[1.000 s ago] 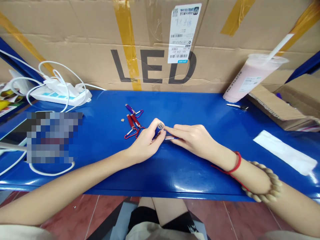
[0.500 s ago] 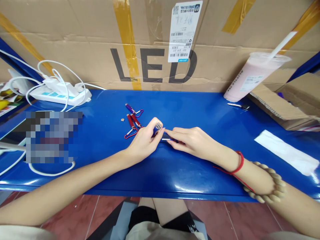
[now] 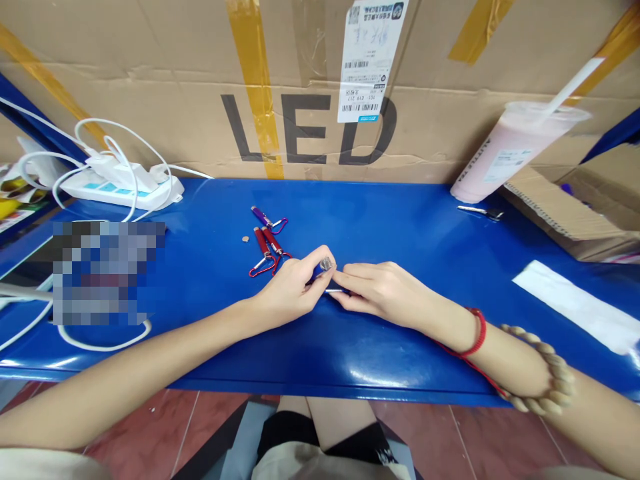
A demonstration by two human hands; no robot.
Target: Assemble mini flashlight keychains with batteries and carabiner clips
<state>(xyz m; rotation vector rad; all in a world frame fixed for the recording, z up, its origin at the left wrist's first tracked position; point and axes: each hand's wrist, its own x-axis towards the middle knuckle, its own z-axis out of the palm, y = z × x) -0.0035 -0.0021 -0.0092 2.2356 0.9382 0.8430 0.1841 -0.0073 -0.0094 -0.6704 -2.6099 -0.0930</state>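
Observation:
My left hand [image 3: 287,290] is closed around a small blue keychain flashlight [image 3: 325,264], its silvery round end showing between thumb and forefinger. Most of its body is hidden by the fingers. From the right, my right hand [image 3: 387,288] pinches the flashlight's blue and silver carabiner clip [image 3: 334,291], partly covered by the fingertips. Both hands meet over the middle of the blue table. Just beyond my left hand lie two red keychain flashlights [image 3: 270,239] with red carabiners and a purple keychain flashlight [image 3: 260,217]. A small silvery disc [image 3: 245,239] rests left of them.
A large cardboard box [image 3: 175,87] stands along the table's back edge. A white power strip [image 3: 125,190] with cables is at left, near a blurred-out patch [image 3: 107,273]. At right are a pink drink cup [image 3: 493,160], an open carton [image 3: 565,217] and white paper [image 3: 575,307].
Both hands have shifted slightly right and towards me with the blue flashlight. Its silvery end now faces me more. The other flashlights and the disc stay where they were.

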